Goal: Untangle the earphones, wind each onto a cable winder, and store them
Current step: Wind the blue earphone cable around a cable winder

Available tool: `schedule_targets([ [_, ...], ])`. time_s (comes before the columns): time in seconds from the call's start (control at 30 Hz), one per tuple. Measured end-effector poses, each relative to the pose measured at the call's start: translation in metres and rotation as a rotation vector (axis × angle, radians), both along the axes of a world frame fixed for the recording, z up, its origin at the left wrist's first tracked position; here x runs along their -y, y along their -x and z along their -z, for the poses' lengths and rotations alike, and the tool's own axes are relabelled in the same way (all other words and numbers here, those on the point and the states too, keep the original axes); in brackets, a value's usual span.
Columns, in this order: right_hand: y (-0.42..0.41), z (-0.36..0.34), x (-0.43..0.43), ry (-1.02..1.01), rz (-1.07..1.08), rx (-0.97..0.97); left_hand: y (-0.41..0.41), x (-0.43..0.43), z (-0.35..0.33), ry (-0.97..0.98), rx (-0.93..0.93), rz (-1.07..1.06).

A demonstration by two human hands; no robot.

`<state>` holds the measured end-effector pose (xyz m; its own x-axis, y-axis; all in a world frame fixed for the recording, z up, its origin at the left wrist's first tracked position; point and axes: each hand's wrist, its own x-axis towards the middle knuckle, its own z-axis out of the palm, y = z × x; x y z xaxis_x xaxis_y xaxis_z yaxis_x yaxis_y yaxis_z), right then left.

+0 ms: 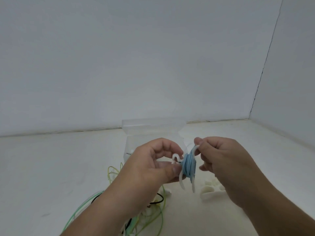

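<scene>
The winder (193, 183), wrapped in blue cable (188, 166), is held above the bench (51, 167), the left hand (153, 166) pinching its left side and the right hand (219, 160) its upper edge. Keep the turns tight and tuck the loose end before releasing either pinch.

**Location: Plain Indoor Work Corner**

The setting is a bare indoor work corner arranged for small handwork. A more exact room type cannot be determined. Two plain white walls (153, 57) meet at a dark corner seam (265, 62) on the right. A white tabletop (51, 167) butts against both walls. It carries a clear plastic box (153, 126), loose green, yellow and black earphone cables (153, 218), and a pile of white winders (209, 188).
</scene>
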<state>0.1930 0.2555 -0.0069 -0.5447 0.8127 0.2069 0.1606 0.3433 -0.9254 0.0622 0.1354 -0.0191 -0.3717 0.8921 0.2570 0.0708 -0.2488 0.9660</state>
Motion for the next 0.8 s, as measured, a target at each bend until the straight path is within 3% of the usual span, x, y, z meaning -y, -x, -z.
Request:
schedule_targets([
  [0.17,0.008,0.007,0.006,0.157,-0.212,0.170,0.003,-0.003,0.002,-0.086,0.026,-0.100],
  [0.33,0.011,0.013,0.015,0.209,-0.348,0.196,0.006,-0.005,0.007,-0.079,0.052,-0.288],
  [0.57,0.012,0.012,0.023,0.128,-0.377,0.249,0.004,-0.003,0.004,-0.032,-0.058,-0.483],
  [0.8,0.010,0.006,0.024,0.107,-0.321,0.137,0.000,-0.002,0.007,0.017,-0.367,-0.468],
])
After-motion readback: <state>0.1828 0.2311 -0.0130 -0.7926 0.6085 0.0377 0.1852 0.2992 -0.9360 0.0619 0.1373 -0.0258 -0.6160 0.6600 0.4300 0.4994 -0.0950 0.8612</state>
